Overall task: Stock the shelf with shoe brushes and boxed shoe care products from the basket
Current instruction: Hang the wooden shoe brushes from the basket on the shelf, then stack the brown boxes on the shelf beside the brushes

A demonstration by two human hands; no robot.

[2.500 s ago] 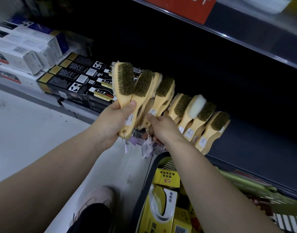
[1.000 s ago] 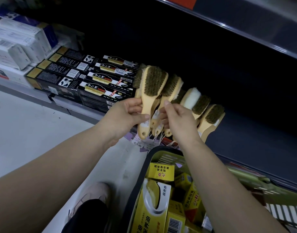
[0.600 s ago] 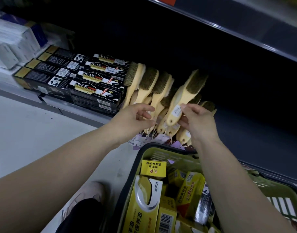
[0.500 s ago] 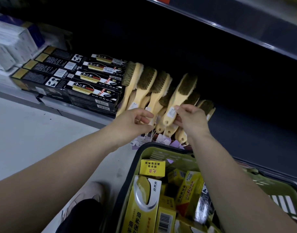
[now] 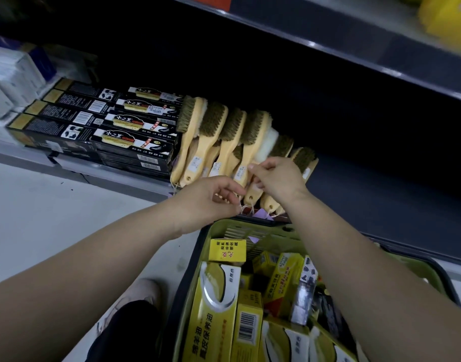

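Several wooden shoe brushes (image 5: pixel 232 142) with dark bristles lean in a row on the lower shelf (image 5: pixel 386 205), handles toward me, tags hanging from strings. My right hand (image 5: pixel 279 182) pinches the handle of one brush near the row's middle between thumb and forefinger. My left hand (image 5: pixel 211 197) sits just left of it, fingertips pinched together at the handle ends. Below my arms, the green basket (image 5: pixel 252 229) holds yellow boxed shoe care products (image 5: pixel 225 249).
Black flat boxes (image 5: pixel 135 138) lie stacked on the shelf left of the brushes, white boxes (image 5: pixel 9 82) further left. The upper shelf edge (image 5: pixel 354 54) overhangs. The dark shelf surface stretches right of the brushes. My foot (image 5: pixel 138 291) stands on the pale floor.
The brush my right hand held raised has come down into the row. Both hands have drawn together at the handle ends. The view has tilted down toward the basket.
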